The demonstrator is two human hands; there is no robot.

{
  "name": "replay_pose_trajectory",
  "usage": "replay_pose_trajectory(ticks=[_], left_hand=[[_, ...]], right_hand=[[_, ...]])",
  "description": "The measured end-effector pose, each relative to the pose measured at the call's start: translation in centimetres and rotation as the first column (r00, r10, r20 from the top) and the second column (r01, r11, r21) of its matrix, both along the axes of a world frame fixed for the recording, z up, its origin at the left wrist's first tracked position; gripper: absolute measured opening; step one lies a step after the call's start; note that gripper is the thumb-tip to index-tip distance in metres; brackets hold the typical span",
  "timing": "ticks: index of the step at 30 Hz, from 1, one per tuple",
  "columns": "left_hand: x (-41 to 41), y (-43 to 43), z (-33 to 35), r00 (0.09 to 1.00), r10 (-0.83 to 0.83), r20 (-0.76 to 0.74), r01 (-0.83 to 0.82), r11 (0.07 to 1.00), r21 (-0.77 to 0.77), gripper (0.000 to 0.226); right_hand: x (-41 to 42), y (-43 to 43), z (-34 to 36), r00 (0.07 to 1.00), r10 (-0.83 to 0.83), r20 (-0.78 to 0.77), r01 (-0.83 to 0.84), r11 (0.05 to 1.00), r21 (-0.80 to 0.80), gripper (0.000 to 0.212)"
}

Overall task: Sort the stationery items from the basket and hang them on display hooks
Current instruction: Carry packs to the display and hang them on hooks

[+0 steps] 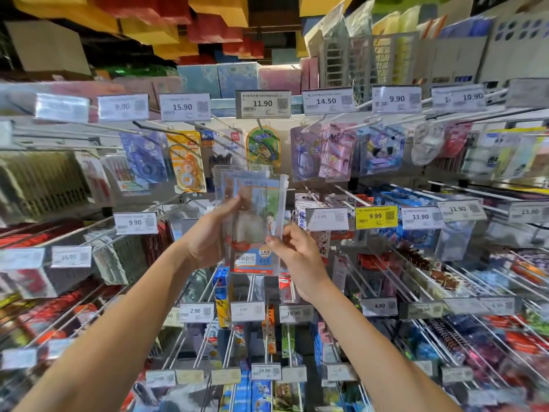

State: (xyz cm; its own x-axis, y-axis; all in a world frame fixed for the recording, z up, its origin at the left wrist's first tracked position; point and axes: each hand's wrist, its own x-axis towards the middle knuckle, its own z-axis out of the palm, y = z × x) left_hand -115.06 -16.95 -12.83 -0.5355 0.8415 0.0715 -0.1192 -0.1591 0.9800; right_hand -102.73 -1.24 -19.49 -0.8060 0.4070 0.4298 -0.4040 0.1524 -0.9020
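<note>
Packet (252, 221) between hands, before hooks (350, 191)

Bright packs on a grey wire rack (253, 289)

The clear pouch (252, 215) shows a pale blue and green cartoon print, with an orange-and-blue label across its bottom. One yellow price tag (376, 217) stands out among white price tags (262, 104) with black numerals. Behind hang a green oval pack (263, 147), an orange-and-white pack (186, 162), a blue-violet patterned pack (144, 157) and a pink cartoon pack (337, 153). Red and yellow boxes (214, 25) line the rack's top edge; red packs (29, 233) crowd its left edge.
</note>
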Motion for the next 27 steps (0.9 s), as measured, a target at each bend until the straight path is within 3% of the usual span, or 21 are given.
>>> replay_pose_trajectory(ticks=[3,6,10,12,15,19,22,27], left_hand=[[0.1,-0.3,-0.4,1.000,0.003,0.009,-0.002,0.999,-0.043,0.065],[0.1,-0.4,-0.7,0.999,-0.035,0.007,0.035,0.999,-0.035,0.055],[-0.2,0.0,-0.4,0.996,0.052,0.074,-0.051,0.999,-0.015,0.069],[0.1,0.2,0.1,0.991,0.088,0.102,-0.087,0.996,-0.011,0.046],[-0.2,0.6,0.1,0.975,0.177,0.133,-0.181,0.983,0.017,0.039],[-0.2,0.3,0.1,0.973,0.022,0.231,-0.065,0.982,0.179,0.042],[0.1,0.3,0.4,0.967,0.016,0.254,-0.059,0.985,0.161,0.044],[0.5,0.6,0.7,0.953,0.112,0.282,-0.159,0.976,0.149,0.053]], right_hand=[[0.2,0.5,-0.7,0.995,0.103,-0.015,-0.104,0.989,-0.105,0.030],[0.6,0.5,-0.5,0.978,0.207,-0.038,-0.211,0.956,-0.205,0.027],[1.4,1.0,-0.1,0.934,0.341,-0.108,-0.353,0.826,-0.441,0.025],[2.2,1.8,-0.6,0.902,0.413,-0.124,-0.417,0.764,-0.492,0.006],[3.4,3.1,-3.4,0.836,0.548,-0.016,-0.480,0.718,-0.505,0.032],[4.1,4.1,-7.1,0.864,0.492,0.102,-0.330,0.709,-0.623,0.020],[3.2,4.3,-7.7,0.930,0.285,0.231,-0.118,0.829,-0.547,0.025],[1.6,3.9,-6.5,0.973,0.185,0.136,-0.081,0.831,-0.551,0.028]])
